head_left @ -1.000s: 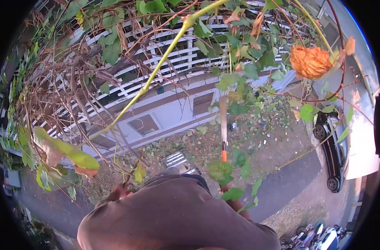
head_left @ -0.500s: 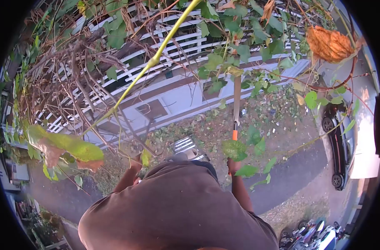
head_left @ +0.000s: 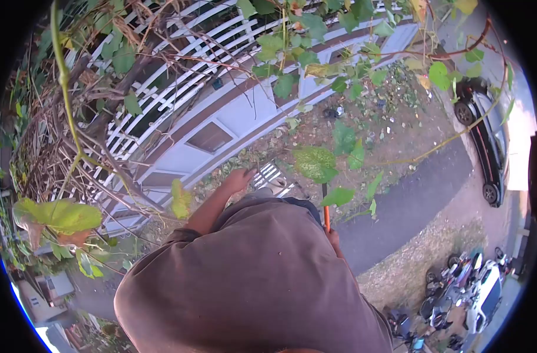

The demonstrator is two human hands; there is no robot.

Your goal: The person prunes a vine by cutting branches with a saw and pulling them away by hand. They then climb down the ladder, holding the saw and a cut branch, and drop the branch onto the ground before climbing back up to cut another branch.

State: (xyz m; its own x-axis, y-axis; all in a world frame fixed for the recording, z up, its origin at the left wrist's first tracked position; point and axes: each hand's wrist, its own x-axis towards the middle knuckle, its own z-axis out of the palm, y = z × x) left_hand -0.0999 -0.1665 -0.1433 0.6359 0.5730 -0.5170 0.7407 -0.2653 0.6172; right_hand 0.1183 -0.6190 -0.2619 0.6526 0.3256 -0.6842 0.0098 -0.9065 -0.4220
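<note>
Beside the brown cloth shirt [head_left: 257, 265], I see the right hand [head_left: 334, 237] low, fingers closed around an orange-handled tool with a dark shaft [head_left: 327, 218], its upper end behind a mottled green leaf [head_left: 315, 164]. The left arm angles forward, its left hand [head_left: 239, 179] loosely open near silver metal slats [head_left: 269, 172]; I can't tell whether they touch.

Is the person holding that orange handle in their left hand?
No, the orange handle is in the right hand, and the left hand is well apart from it.
</note>
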